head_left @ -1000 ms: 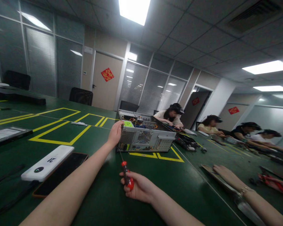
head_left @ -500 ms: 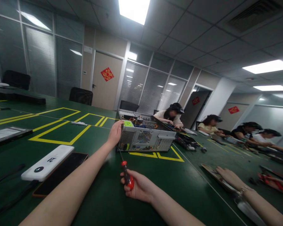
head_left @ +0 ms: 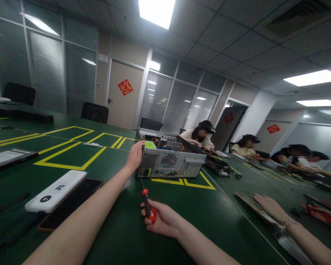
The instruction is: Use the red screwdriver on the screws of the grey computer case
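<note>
An opened computer case [head_left: 179, 162] lies on its side on the green table, its rear panel with vents and ports facing me. Against its left rear corner rests my left hand [head_left: 134, 157], fingers curled over the edge beside the power supply with a bright green label [head_left: 149, 145]. My right hand [head_left: 161, 217] is wrapped round the red and dark handle of a screwdriver [head_left: 146, 198]. The screwdriver's shaft points up and away, its tip at the lower left corner of the rear panel. Whether the tip sits in a screw is too small to tell.
To the left lie a white power bank [head_left: 56, 191] with a cable, a dark phone [head_left: 71, 204] and a hard drive [head_left: 9, 160]. Black parts [head_left: 217, 165] lie right of the case. A neighbour's hand [head_left: 267, 206] rests at the right; several people work farther along the green table [head_left: 121, 239].
My hands, the screwdriver and the case show no clear movement. At the far right, co-workers' heads have shifted slightly.
</note>
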Demonstrator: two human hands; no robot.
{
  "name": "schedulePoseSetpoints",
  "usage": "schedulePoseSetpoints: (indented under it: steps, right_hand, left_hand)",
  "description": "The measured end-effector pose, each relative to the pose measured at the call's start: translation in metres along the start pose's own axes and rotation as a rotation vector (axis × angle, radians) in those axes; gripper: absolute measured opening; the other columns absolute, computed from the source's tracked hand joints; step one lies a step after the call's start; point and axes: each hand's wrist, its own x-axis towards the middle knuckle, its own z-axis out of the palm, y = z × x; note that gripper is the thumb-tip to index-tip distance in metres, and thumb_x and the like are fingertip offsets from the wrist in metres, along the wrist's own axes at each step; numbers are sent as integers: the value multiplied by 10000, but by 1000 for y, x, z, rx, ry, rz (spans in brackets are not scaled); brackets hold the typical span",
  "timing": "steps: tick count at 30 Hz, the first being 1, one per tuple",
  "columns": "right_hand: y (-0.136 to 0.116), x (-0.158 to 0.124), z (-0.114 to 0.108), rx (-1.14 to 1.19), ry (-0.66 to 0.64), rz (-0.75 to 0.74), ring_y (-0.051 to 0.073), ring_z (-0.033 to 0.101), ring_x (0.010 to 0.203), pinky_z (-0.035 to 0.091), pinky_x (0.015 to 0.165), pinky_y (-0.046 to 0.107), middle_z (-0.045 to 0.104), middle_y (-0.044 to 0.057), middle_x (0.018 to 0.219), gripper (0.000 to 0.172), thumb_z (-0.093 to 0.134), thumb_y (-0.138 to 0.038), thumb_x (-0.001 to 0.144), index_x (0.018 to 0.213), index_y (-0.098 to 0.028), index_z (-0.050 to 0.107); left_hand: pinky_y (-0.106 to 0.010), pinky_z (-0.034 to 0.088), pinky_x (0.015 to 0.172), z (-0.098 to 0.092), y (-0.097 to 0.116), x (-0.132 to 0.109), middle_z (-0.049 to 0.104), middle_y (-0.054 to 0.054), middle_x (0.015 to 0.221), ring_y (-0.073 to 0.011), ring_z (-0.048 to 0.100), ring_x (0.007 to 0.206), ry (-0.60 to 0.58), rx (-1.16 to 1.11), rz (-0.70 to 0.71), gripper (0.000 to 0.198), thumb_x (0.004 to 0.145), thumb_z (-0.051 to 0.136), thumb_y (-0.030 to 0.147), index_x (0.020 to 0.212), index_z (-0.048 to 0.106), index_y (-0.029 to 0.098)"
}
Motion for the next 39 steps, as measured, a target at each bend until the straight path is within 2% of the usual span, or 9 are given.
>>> schedulePoseSetpoints:
  steps: [11, 16, 22, 28, 33, 39]
  right_hand:
    - [-2, -3, 3, 55, 26, 18, 77, 471, 448, 278, 495, 200, 582, 5, 643, 292, 376, -387, 921, 892, -146, 539]
    - [-1, -3, 3, 53, 28, 21, 80, 477, 458, 289, 507, 206, 579, 11, 643, 380, 308, -442, 936, 887, -146, 541]
    - [-1, -3, 4, 33, 22, 12, 79, 468, 466, 282, 516, 210, 577, 9, 651, 346, 370, -444, 916, 899, -145, 544]
    - [-3, -5, 6, 37, 36, 19, 83, 471, 465, 282, 519, 212, 575, 11, 646, 368, 319, -434, 934, 899, -144, 542]
    - [-1, -2, 3, 37, 19, 11, 82, 464, 469, 274, 525, 218, 576, 7, 648, 334, 396, -445, 907, 907, -145, 543]
    - [-1, -1, 1, 28, -6, 8, 93, 487, 483, 284, 533, 230, 589, 7, 673, 334, 427, -436, 880, 980, -139, 541]
  left_hand:
    - [-440, 397, 1023, 0, 0, 1, 600, -113, 1149, -212, 532, 1129, -4, -1, 7, 386, 945, 234, 332, 1022, 580, 179]
    - [-432, 399, 1025, 0, 1, 1, 599, -116, 1150, -207, 531, 1129, -6, 10, 6, 398, 947, 222, 337, 1021, 578, 175]
    - [-426, 402, 1022, 0, 0, 1, 603, -105, 1138, -202, 538, 1118, 3, 0, 0, 396, 947, 229, 349, 1015, 581, 182]
    - [-424, 402, 1021, 0, 1, 1, 598, -112, 1148, -205, 532, 1126, -1, -1, -8, 393, 946, 233, 345, 1024, 578, 174]
    - [-425, 405, 1018, 0, -1, 0, 602, -104, 1135, -203, 535, 1121, 1, 1, 4, 394, 946, 229, 343, 1027, 580, 182]
    - [-425, 402, 1022, 1, -3, 0, 599, -106, 1144, -204, 534, 1123, 2, 2, 4, 396, 946, 226, 343, 1026, 580, 184]
